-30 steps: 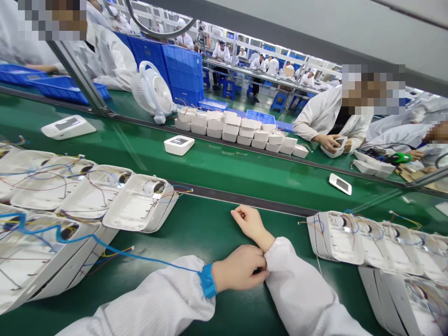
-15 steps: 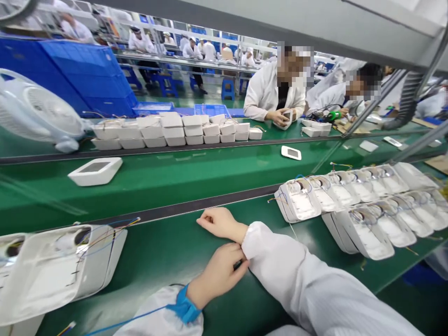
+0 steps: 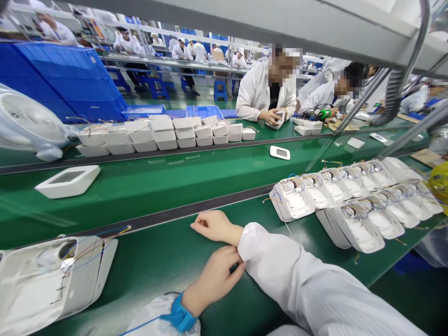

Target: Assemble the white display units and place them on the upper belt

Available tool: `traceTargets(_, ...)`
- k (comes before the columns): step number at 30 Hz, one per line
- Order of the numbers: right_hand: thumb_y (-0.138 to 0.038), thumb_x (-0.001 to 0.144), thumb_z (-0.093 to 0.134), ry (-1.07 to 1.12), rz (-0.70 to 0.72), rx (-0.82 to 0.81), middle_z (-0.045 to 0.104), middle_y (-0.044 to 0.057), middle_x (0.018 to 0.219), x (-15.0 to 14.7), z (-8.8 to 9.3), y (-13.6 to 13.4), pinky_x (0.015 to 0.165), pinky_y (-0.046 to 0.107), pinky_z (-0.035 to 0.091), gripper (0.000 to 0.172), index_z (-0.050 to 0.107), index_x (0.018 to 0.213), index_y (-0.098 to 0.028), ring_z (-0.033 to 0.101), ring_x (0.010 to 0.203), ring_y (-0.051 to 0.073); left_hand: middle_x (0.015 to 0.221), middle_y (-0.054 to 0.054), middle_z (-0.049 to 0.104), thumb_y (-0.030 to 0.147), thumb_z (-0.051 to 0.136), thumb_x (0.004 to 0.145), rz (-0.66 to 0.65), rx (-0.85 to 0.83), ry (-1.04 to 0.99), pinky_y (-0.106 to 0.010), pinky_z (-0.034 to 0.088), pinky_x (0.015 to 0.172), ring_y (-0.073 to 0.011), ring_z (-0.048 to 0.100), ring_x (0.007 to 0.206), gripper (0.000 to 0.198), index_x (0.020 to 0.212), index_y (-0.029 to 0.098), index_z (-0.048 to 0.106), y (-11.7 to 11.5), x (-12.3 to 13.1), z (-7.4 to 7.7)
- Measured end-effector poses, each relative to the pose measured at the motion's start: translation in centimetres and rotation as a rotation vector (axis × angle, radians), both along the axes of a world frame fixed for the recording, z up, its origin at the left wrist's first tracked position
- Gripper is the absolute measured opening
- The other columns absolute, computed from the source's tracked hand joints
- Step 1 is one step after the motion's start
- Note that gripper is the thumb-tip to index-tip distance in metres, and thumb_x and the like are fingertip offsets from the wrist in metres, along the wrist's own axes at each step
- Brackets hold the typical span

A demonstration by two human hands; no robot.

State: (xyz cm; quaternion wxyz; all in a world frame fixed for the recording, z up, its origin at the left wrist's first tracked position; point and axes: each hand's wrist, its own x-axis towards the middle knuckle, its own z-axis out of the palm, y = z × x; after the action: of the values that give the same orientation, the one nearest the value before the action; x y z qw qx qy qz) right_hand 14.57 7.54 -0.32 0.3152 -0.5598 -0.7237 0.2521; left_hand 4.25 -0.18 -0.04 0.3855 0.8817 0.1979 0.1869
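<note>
A: State of the hands?

B: Left hand [image 3: 216,276]: fingers bent, tips against the cuff of the right sleeve [image 3: 308,275]; cannot tell whether they pinch cloth. Dark spot by the thumb unresolved. Right hand [image 3: 213,226]: loosely curled over the green bench [image 3: 150,261], palm hidden; cannot tell whether it encloses anything.

A: Parts near them?

B: 1 open white housing [image 3: 35,298] left of the left hand, well apart from it; its wires [image 3: 117,232] stick out past the rim on the side nearer the hands. 2 rows of housings [image 3: 339,190] right of the right hand, cavities up, clear of the sleeve.

A: Failure modes?

B: Judgement only. The cord [image 3: 140,325] of the blue wrist strap [image 3: 180,315] trails leftward from the left wrist; a wide sweep that way could hook those wires and strain a connection. On the right hand's side, the baggy sleeve could catch a loose lead. A bump might shift the front row, which looks tilted, and pinch wiring between shells.
</note>
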Motion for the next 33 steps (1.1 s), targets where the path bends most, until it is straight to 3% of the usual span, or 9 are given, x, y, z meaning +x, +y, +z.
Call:
traceTargets(8, -0.038, 0.089, 0.064, -0.021, -0.035, 0.009, 0.071, -0.004, 0.073, -0.3, -0.4, 0.4, 0.063, 0.021, 0.037, 0.019, 0.072, 0.081, -0.022, 0.061, 0.070, 0.010, 0.096, -0.006, 0.070, 0.021, 0.048, 0.095, -0.015, -0.009, -0.023, -0.029, 0.050, 0.079, -0.0195, 0.065, 0.088, 0.017, 0.090, 0.022, 0.065, 0.2, 0.0, -0.3)
traceTargets(12, -0.037, 0.088, 0.065, -0.012, -0.041, 0.027, 0.070, -0.004, 0.070, -0.4, -0.6, 0.4, 0.062, 0.021, 0.037, 0.019, 0.073, 0.080, -0.023, 0.060, 0.067, 0.010, 0.085, -0.005, 0.069, 0.023, 0.049, 0.095, 0.005, 0.017, -0.040, -0.025, 0.049, 0.072, -0.0177, 0.065, 0.081, 0.021, 0.079, 0.020, 0.061, 0.2, 0.1, -0.6)
traceTargets(16, -0.039, 0.088, 0.065, -0.024, -0.049, -0.006, 0.070, -0.004, 0.070, -0.4, -0.4, 0.4, 0.062, 0.021, 0.038, 0.019, 0.074, 0.081, -0.023, 0.060, 0.067, 0.011, 0.072, -0.003, 0.063, 0.027, 0.046, 0.098, 0.005, 0.063, -0.119, -0.022, 0.044, 0.062, -0.0134, 0.060, 0.068, 0.041, 0.059, 0.017, 0.050, 0.6, 0.0, -2.1)
traceTargets(21, -0.036, 0.087, 0.066, -0.026, -0.061, -0.026, 0.069, -0.004, 0.069, -0.4, 0.2, 0.2, 0.062, 0.020, 0.038, 0.017, 0.075, 0.083, -0.023, 0.059, 0.067, 0.010, 0.070, -0.004, 0.061, 0.032, 0.039, 0.102, 0.016, 0.028, -0.216, -0.022, 0.044, 0.061, -0.0126, 0.058, 0.065, 0.048, 0.059, 0.018, 0.055, 1.2, -0.5, -3.2)
traceTargets(25, -0.038, 0.086, 0.066, -0.015, -0.058, -0.033, 0.069, -0.005, 0.070, -0.3, 0.0, 0.4, 0.061, 0.020, 0.037, 0.017, 0.075, 0.084, -0.023, 0.058, 0.066, 0.010, 0.075, -0.006, 0.064, 0.036, 0.036, 0.101, 0.098, -0.047, -0.213, -0.024, 0.047, 0.065, -0.0148, 0.060, 0.069, 0.051, 0.060, 0.018, 0.058, 1.4, -1.2, -2.6)
traceTargets(30, -0.041, 0.086, 0.066, 0.040, -0.064, -0.057, 0.069, -0.005, 0.071, -0.2, -0.5, 0.7, 0.061, 0.020, 0.037, 0.020, 0.074, 0.084, -0.023, 0.058, 0.066, 0.010, 0.078, -0.007, 0.069, 0.042, 0.040, 0.097, 0.209, -0.164, -0.204, -0.027, 0.048, 0.062, -0.0169, 0.063, 0.068, 0.060, 0.043, 0.018, 0.052, 2.3, -2.0, -2.1)
traceTargets(33, -0.040, 0.085, 0.068, 0.085, -0.069, -0.080, 0.068, -0.005, 0.069, -0.2, -0.6, 0.8, 0.059, 0.019, 0.037, 0.019, 0.074, 0.083, -0.023, 0.057, 0.064, 0.009, 0.078, -0.008, 0.071, 0.045, 0.043, 0.095, 0.338, -0.216, -0.219, -0.027, 0.050, 0.060, -0.0185, 0.066, 0.069, 0.064, 0.038, 0.018, 0.051, 2.8, -2.5, -1.8)
